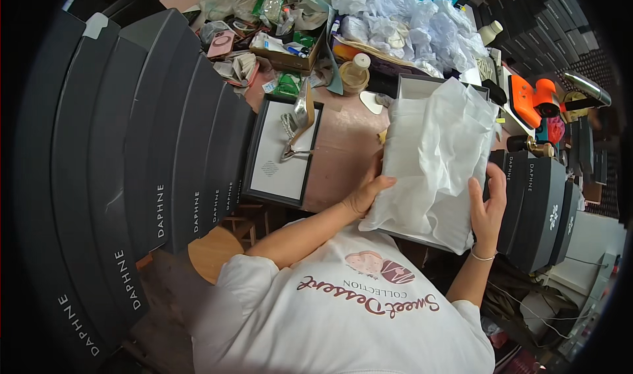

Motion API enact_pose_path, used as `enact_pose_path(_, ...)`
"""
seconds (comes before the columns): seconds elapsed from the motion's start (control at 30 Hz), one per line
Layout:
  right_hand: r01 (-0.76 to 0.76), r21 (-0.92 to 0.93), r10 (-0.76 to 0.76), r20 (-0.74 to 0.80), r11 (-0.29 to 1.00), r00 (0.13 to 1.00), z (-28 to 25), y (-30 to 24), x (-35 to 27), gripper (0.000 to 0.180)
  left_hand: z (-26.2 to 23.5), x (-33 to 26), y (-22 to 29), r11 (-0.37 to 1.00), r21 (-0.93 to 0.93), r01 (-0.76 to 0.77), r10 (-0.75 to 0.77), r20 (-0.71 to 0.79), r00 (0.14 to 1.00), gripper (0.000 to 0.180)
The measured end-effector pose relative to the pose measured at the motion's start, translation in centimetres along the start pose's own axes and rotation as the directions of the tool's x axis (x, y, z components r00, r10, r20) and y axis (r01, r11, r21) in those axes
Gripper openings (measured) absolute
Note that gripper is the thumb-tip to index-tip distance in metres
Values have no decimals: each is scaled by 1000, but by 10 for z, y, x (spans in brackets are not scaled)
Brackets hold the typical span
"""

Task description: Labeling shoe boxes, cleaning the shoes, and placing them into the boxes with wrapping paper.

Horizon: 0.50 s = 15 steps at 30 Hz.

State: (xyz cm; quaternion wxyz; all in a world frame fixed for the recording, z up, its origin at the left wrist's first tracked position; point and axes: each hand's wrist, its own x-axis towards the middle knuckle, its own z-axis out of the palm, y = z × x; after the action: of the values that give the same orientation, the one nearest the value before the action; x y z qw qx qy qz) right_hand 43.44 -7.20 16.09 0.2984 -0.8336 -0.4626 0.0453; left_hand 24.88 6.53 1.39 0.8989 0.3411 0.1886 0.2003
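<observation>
A dark shoe box [414, 87] with white tissue paper [435, 146] spread over it lies in front of me, tilted slightly. My left hand [372, 188] grips its left side, with the thumb on the paper's edge and the other fingers partly hidden. On the right side, my right hand [489, 202] holds the box, its thumb against the paper and its fingers along the outer side. What lies beneath the paper is hidden. Left of it, a silver high-heeled shoe [304, 107] with a sparkly strap rests on a white-faced, dark-edged box or lid [273, 170].
Tall stacks of dark shoe boxes [151, 130] rise at my left; more boxes [534, 202] stand at right. Crumpled white plastic or tissue [409, 25] heaps at the back, near a cream bottle [356, 74] and a cluttered carton [290, 57]. An orange device [525, 100] sits right.
</observation>
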Motion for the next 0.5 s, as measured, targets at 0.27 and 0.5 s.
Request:
enact_pose_path(0.27,-574,561,323,487,597,811,207,45,-36,69,-136,-40,-28,939,128,320,-251,-383,889,65)
enact_pose_path(0.5,-156,151,165,-45,976,985,139,103,-47,71,-47,-42,7,-82,969,-234,252,247,936,72)
